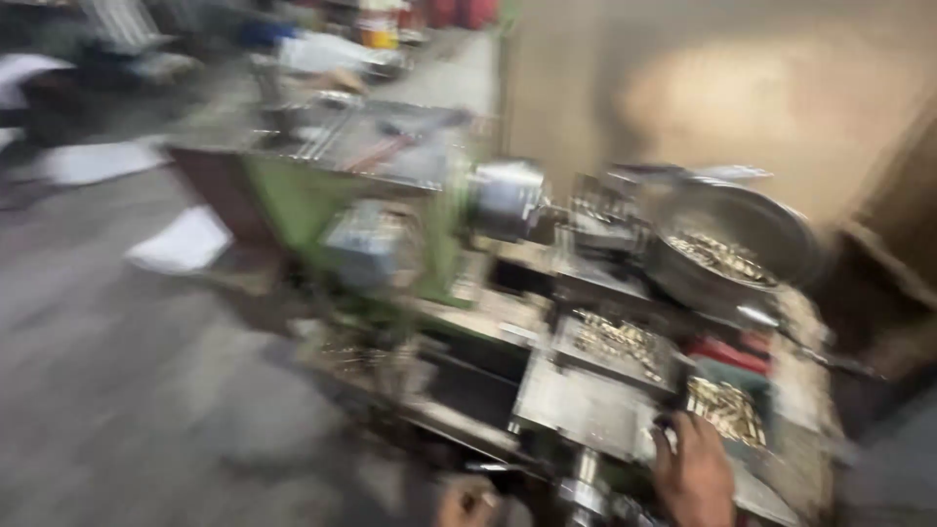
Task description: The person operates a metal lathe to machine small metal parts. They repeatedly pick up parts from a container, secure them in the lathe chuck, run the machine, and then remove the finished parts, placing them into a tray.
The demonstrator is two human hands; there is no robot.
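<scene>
Blurred workshop, green metal lathe (410,244). Right hand (695,476) resting flat, fingers spread, beside green tray of small brass parts (727,408); left hand (467,504) low, grip unclear.

Shiny metal bowl (771,229), brassy parts (727,410)

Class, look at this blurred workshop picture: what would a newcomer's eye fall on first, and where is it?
A green machine with a shiny metal cylinder fills the middle. To its right sits a round metal pan of small brass-coloured parts. At the bottom edge, the right hand rests beside a tray of similar pieces.
</scene>
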